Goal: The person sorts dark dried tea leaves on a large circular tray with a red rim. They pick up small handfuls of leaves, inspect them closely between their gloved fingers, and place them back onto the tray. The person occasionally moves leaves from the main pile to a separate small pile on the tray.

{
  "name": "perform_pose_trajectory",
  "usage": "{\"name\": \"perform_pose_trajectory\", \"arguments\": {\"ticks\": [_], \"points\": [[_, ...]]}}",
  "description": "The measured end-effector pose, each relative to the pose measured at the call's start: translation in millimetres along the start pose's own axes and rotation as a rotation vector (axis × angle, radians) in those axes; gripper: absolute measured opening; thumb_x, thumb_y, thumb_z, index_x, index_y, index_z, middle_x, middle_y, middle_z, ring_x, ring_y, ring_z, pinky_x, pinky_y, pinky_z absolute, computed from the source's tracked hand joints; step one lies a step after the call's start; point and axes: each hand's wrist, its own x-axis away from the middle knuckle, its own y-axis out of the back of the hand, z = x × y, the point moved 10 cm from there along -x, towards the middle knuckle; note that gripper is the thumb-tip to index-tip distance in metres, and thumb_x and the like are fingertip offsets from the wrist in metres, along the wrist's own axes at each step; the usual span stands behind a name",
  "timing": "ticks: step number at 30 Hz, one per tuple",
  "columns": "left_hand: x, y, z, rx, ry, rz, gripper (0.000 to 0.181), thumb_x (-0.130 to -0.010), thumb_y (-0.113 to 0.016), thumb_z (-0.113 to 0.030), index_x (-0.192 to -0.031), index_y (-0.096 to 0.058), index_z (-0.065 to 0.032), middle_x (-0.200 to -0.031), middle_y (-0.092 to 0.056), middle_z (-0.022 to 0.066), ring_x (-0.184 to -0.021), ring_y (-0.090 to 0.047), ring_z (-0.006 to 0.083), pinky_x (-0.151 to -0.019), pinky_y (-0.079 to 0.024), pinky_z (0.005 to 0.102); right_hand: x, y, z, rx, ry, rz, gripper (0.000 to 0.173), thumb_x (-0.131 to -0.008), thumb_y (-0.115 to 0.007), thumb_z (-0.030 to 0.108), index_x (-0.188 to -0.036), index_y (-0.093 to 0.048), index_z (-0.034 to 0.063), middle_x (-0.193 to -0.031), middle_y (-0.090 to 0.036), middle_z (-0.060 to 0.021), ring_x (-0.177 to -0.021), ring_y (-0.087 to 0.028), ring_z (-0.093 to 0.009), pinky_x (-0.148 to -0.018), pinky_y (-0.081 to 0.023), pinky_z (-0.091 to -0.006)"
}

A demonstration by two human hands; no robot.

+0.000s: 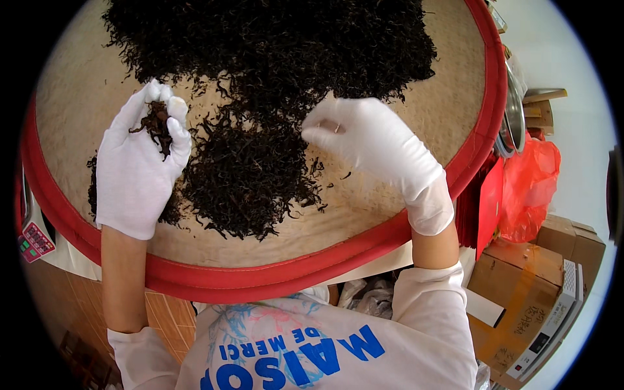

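My left hand (pixel 139 161), in a white glove, is turned palm up over the left part of a round tray (pixel 360 214). Its fingers curl around a small clump of brown, twisted dried leaves (pixel 158 124). My right hand (pixel 365 134), gloved too and slightly blurred, hovers over the tray with bent fingers. Thin pale bits show at the gap between its fingers; whether it grips them is unclear. Between the hands lies a small heap of dark dried leaves (pixel 239 180), apparently loose tea. A larger heap (pixel 273 44) covers the far side.
A red padded rim (pixel 273 280) edges the tray. Metal bowls (pixel 514 112), a red plastic bag (pixel 529 185) and cardboard boxes (pixel 516 273) are at the right. On the left sits a device with a pink panel (pixel 38 241). Wooden-look flooring (pixel 168 317) shows below.
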Motion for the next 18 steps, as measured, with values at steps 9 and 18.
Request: {"name": "perform_pose_trajectory", "arguments": {"ticks": [9, 18], "points": [[-0.3, 1.6, -0.1, -0.099, -0.065, -0.012, 0.018, -0.101, -0.049, -0.013, -0.113, -0.059, -0.0046, -0.105, -0.061, 0.0050, -0.099, -0.060, 0.0155, -0.082, -0.049, 0.0278, 17.5, -22.6, 96.6, 0.040, 0.662, -0.103, 0.015, -0.078, -0.072, 0.011, -0.093, -0.069, 0.0147, -0.083, -0.061, -0.0045, -0.078, -0.062, -0.026, -0.067, -0.053, -0.0360], [1.6, 1.0, 2.1, -0.032, 0.002, -0.026, 0.016, -0.098, -0.055, -0.017, -0.104, -0.061, -0.0035, -0.102, -0.059, 0.0052, -0.100, -0.058, 0.0180, -0.081, -0.052, 0.0266, 9.2, -23.0, 72.6, 0.247, 0.543, -0.145, 0.022, -0.073, -0.075, 0.016, -0.091, -0.065, 0.0080, -0.087, -0.061, -0.0087, -0.085, -0.062, -0.026, -0.072, -0.051, -0.0373]]}}
